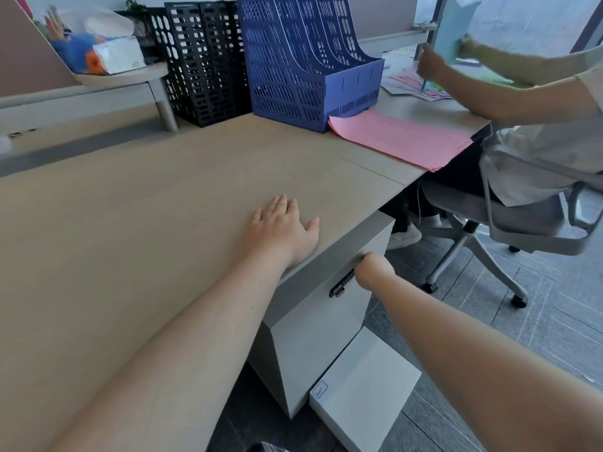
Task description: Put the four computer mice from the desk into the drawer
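At the far side of the desk (146, 197) stood a blue file rack (306, 60) with several slots, and all the slots that could be seen held nothing. To its left stood two black perforated file holders (202, 60); whether anything was inside them could not be told. On a small raised shelf at the far left lay a tissue pack (119, 55) with some colourful items beside it. A stack of pink paper (401, 138) lay on the desk just right of the blue rack.

The drawer (329, 272) was under the right end of the desk, and its front was pushed in, so the inside was hidden. A black lock (341, 284) sat on the drawer front. No computer mouse showed on the desktop.

The left hand (284, 223) lay flat on the desk near its right edge, fingers spread, holding nothing. The right hand (373, 269) was curled against the top edge of the drawer front, just right of the lock; whether its fingers gripped the edge could not be told. A white box (362, 386) lay on the floor below the drawer.
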Available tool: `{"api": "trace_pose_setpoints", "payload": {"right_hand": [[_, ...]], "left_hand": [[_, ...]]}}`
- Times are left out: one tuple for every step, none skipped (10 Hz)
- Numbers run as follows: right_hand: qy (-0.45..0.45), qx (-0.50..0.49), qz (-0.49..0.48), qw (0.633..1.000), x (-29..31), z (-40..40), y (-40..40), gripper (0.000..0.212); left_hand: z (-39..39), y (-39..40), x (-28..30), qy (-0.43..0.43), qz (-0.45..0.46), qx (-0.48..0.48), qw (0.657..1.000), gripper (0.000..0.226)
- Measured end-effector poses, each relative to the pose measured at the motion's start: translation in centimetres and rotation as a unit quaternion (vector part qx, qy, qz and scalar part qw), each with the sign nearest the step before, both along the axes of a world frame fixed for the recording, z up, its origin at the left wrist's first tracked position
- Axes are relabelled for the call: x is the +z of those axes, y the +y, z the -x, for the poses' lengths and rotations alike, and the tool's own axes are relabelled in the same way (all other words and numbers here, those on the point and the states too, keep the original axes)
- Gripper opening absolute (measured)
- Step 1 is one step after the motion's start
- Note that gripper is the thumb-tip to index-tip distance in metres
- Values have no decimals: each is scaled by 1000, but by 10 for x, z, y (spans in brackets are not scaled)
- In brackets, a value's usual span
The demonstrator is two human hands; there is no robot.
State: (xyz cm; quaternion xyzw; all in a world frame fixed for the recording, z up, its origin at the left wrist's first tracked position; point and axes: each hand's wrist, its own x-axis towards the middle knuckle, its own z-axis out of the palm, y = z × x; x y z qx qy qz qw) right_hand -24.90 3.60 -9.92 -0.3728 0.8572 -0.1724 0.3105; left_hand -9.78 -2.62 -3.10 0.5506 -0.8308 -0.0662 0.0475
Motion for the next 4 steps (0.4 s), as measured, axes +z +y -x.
{"api": "trace_pose_setpoints", "payload": {"right_hand": [[123,136,-120,976,19,-2,-1,36],[99,123,-98,983,20,-1,-3,30],[86,104,-102,986,18,2,-7,38],[31,51,-87,994,18,6,0,39]], "left_hand": [[-1,1,0,1,5,2,1000,70],[-3,4,1,6,-1,-4,1000,69],[-4,5,0,9,8,-8,1000,68],[-5,4,-1,16,6,-6,1000,68]]}}
